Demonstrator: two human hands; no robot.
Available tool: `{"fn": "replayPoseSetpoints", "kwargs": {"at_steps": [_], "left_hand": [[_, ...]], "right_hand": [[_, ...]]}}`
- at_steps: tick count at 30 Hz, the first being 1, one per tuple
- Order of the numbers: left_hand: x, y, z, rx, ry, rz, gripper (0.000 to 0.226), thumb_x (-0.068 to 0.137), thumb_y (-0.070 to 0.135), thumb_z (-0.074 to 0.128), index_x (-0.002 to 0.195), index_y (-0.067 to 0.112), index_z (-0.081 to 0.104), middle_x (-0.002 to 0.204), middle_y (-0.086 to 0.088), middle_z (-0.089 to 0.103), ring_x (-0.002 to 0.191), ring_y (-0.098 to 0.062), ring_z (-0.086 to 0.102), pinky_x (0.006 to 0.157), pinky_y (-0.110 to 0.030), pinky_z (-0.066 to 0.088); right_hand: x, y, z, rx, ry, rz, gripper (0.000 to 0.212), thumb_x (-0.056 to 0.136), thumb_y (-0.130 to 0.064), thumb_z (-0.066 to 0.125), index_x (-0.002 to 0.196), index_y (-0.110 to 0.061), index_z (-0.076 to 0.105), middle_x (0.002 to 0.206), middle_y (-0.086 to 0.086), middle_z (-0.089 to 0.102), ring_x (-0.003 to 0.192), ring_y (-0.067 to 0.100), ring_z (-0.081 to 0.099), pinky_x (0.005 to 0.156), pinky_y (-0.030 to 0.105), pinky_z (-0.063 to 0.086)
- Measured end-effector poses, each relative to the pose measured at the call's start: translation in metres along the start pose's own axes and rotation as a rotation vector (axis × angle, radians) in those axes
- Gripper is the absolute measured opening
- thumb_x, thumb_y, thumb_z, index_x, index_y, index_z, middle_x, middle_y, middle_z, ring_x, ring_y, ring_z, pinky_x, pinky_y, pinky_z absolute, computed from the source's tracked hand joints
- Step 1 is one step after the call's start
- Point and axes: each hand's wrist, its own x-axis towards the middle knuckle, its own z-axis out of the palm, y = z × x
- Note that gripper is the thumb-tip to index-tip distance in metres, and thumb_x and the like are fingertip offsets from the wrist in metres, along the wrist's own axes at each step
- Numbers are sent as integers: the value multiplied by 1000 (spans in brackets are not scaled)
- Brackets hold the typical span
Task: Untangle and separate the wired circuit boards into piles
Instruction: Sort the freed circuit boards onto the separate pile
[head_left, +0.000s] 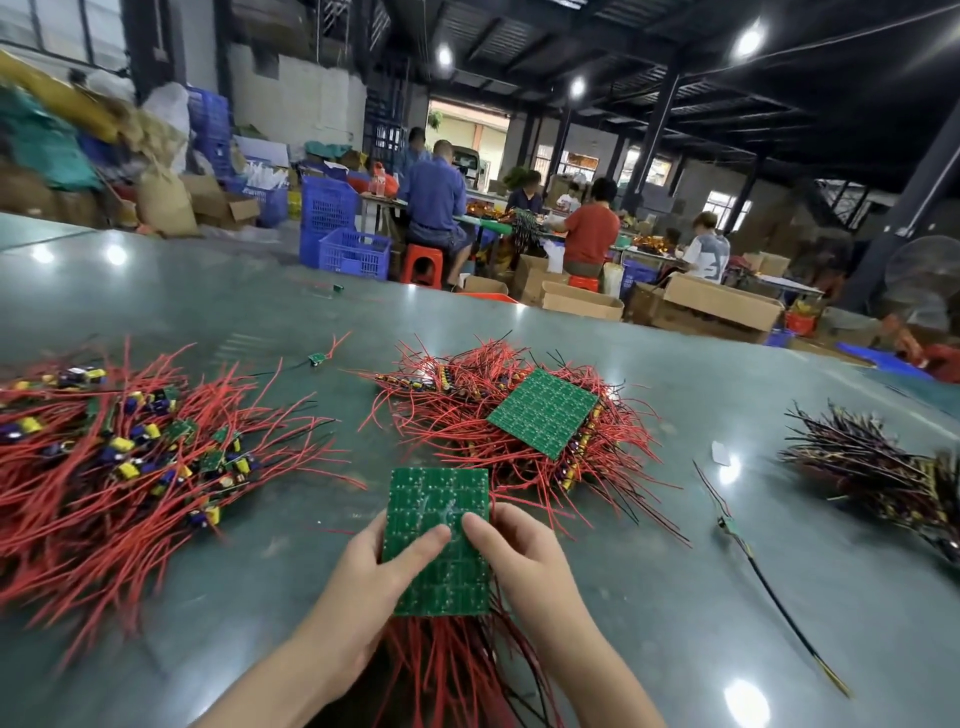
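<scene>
I hold a green circuit board panel (439, 540) flat in front of me, solder side up, with red wires (447, 660) hanging from beneath it toward me. My left hand (379, 561) grips its left edge, thumb on top. My right hand (519, 556) grips its right edge, thumb on top too. A second green panel (543, 413) lies tilted on a heap of red-wired boards (467, 405) just beyond. To the left spreads a large pile of separated small boards (124, 457) with red wires and yellow and blue parts.
A dark-wired bundle (878, 473) lies at the right on the green table (675, 597). One single board with a long black wire (753, 561) lies right of my hands. Stray small boards (315, 358) sit farther back. People work at tables beyond, among cardboard boxes and blue crates.
</scene>
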Motion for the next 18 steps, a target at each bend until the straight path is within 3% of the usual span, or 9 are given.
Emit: {"fn": "replayPoseSetpoints", "kwargs": {"at_steps": [3,6,8,11,15,18], "left_hand": [[0,-3,-2,66,-61,-2,50,63,25,74,111,16,62,101,-4,73,94,-21,70,72,-27,56],[2,-2,-5,91,-90,-11,42,71,17,71,112,15,61,102,-3,73,94,-19,70,70,-23,56],[3,-1,-7,116,-100,-19,42,71,18,71,112,17,61,103,-2,73,95,-18,69,75,-26,55],[3,-2,-9,159,-105,0,37,77,11,70,112,16,61,105,-3,72,97,-18,69,80,-29,54],[4,-8,-9,231,-69,85,33,80,4,69,109,16,62,102,-1,73,96,-17,69,75,-24,56],[4,-12,-8,303,-23,146,32,79,5,71,107,19,63,101,2,73,96,-14,68,80,-28,54]], "right_hand": [[-1,0,-2,-64,10,-16,20,92,-22,58,72,-22,63,64,-12,62,60,1,54,59,18,42],[0,1,-6,-69,-29,17,13,92,-23,58,84,-19,68,76,-9,70,70,4,64,63,17,47],[1,3,-6,-65,-38,42,11,91,-19,59,93,-16,70,88,-4,74,82,10,68,71,23,54],[2,5,-5,-89,-8,60,9,89,-13,61,91,-14,69,89,2,74,82,15,68,78,36,56],[2,7,-2,-166,25,48,8,89,-13,60,92,-15,67,89,1,73,84,13,68,81,38,54],[1,9,1,-259,57,39,8,89,-17,59,93,-12,65,90,2,71,87,17,66,86,42,51]]}}
